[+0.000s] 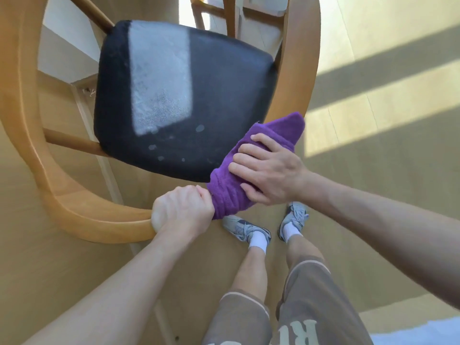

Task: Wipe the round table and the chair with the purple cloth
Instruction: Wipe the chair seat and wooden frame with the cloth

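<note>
Chair (29, 135): light wood, curved backrest rail sweeping round a black padded seat (184, 100); a pale sunlit patch and a few light spots show on the seat

Purple cloth (251, 168): bunched and draped over the backrest rail at its near right bend, just beside the seat's near corner

Right hand (271, 170): laid on top of the cloth, fingers spread and bent over it, pressing it to the rail; grip wide, closed round nothing that I can see

Left hand (181, 207): fist wrapped tight round the rail, knuckles touching the lower end of the cloth; grip closed on the chair

Person: standing behind the chair, in brown shorts (298, 302), white socks and grey trainers (245, 227)

Floor (373, 120): pale wood, crossed by bands of sunlight to the right

Round table: not in sight
</note>
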Demonstrator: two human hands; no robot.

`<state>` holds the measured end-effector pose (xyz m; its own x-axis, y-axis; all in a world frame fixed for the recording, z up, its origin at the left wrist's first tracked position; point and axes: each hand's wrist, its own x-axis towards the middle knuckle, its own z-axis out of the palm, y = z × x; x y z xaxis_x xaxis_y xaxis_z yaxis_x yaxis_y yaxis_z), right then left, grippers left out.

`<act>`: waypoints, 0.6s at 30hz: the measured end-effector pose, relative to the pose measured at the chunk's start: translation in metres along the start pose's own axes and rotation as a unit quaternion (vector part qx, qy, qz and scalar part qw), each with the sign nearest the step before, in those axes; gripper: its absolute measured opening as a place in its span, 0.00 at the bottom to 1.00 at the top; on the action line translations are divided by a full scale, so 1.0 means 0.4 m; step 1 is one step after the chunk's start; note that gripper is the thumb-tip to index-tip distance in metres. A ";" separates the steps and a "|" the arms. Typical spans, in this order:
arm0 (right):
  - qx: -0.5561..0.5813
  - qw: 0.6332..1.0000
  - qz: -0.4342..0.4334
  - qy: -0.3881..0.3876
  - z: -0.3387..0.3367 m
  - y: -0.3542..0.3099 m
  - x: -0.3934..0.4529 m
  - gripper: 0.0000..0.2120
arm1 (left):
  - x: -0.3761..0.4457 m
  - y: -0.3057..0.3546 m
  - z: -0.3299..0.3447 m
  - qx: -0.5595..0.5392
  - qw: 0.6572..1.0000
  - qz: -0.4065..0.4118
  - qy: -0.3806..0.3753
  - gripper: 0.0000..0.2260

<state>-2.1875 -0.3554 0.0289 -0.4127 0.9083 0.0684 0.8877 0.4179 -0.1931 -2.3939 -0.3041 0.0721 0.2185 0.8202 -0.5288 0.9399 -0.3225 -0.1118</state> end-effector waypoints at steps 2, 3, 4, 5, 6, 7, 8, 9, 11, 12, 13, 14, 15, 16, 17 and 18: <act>-0.005 0.996 -0.062 -0.069 -0.029 0.087 0.024 0.20 | -0.001 0.001 0.001 0.005 1.000 -0.003 0.009 0.21; -0.015 0.994 -0.055 -0.092 -0.041 0.113 0.037 0.20 | 0.000 0.001 0.003 0.010 1.000 -0.005 0.015 0.21; -0.023 0.995 -0.031 -0.096 -0.046 0.125 0.042 0.20 | -0.002 0.001 0.007 0.014 1.000 -0.005 0.020 0.22; -0.023 0.997 0.008 -0.077 -0.044 0.124 0.040 0.18 | -0.004 0.001 0.009 0.017 1.000 -0.004 0.022 0.22; -0.015 0.997 0.058 -0.040 -0.038 0.111 0.032 0.16 | -0.005 0.002 0.009 0.018 1.000 -0.003 0.023 0.22; 0.001 0.993 0.119 0.006 -0.030 0.086 0.024 0.14 | -0.005 0.000 0.011 0.021 1.000 -0.001 0.022 0.23; 0.028 0.981 0.185 0.056 -0.021 0.052 0.019 0.12 | -0.005 -0.002 0.013 0.023 1.000 -0.001 0.021 0.23; 0.059 0.960 0.251 0.105 -0.012 0.013 0.020 0.11 | -0.004 -0.003 0.013 0.023 1.000 -0.001 0.020 0.23; 0.108 0.910 0.360 0.176 0.002 -0.061 0.039 0.13 | 0.000 -0.004 0.015 0.024 1.000 -0.005 0.016 0.24; 0.116 0.892 0.394 0.190 0.009 -0.090 0.051 0.13 | 0.001 -0.004 0.018 0.021 1.000 -0.005 0.014 0.24; 0.112 0.886 0.410 0.188 0.016 -0.112 0.058 0.14 | 0.001 -0.004 0.018 0.017 1.000 -0.004 0.015 0.24; 0.103 0.890 0.408 0.174 0.023 -0.128 0.058 0.13 | 0.000 -0.004 0.019 0.013 1.000 -0.004 0.017 0.24; 0.092 0.903 0.390 0.157 0.028 -0.134 0.051 0.13 | -0.002 -0.004 0.019 0.008 1.000 -0.002 0.020 0.23; 0.077 0.919 0.359 0.140 0.029 -0.130 0.041 0.13 | -0.002 -0.004 0.021 0.006 1.000 0.000 0.024 0.23; 0.061 0.938 0.318 0.124 0.031 -0.118 0.031 0.13 | 0.000 -0.006 0.023 0.006 1.000 0.001 0.029 0.23; 0.042 0.956 0.271 0.106 0.033 -0.103 0.018 0.14 | 0.001 -0.008 0.024 0.003 0.999 0.001 0.034 0.23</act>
<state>-2.2300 -0.3662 0.0244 0.1627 0.9779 0.1316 0.9360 -0.1107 -0.3342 -2.3996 -0.3075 0.0641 0.2379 0.8499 -0.4701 0.9378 -0.3270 -0.1165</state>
